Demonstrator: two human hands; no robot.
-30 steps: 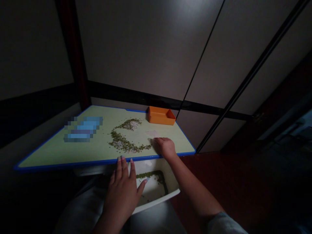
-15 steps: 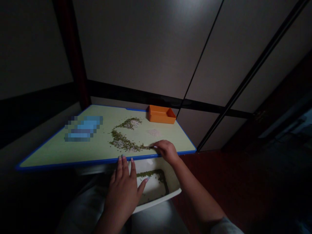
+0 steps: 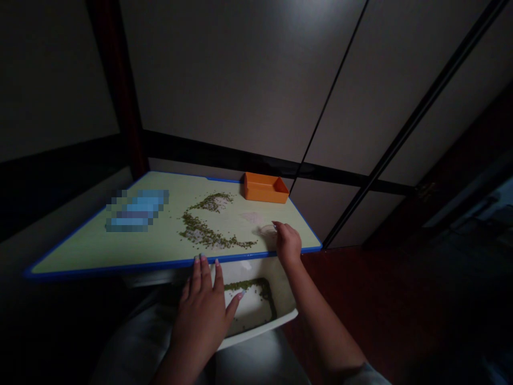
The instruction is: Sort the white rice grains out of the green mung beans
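On the yellow-green tabletop (image 3: 132, 251) with a blue rim, small green beans (image 3: 208, 235) lie in a curved band, mixed with pale grains. A separate patch of pale grains (image 3: 251, 217) lies just left of my right hand (image 3: 288, 243). That hand is closed in a pinch near the table's right front edge. A thin, pale thing shows beside its fingertips, too faint to name. My left hand (image 3: 204, 307) has its fingers spread, fingertips at the table's front edge. Below the edge, partly behind this hand, sits a white tub (image 3: 260, 331) with green beans along its inner sides.
An orange open box (image 3: 265, 193) stands at the back right of the tabletop. On the left lies a blue item (image 3: 138, 211), blurred out by pixels. Cabinet doors (image 3: 240, 80) rise behind the table, and a dark red floor (image 3: 340, 289) shows at the right.
My right hand first came nearer to the front end of the bean band, then moved right, away from it. Some beans there now reach slightly farther right. The left hand stayed in place.
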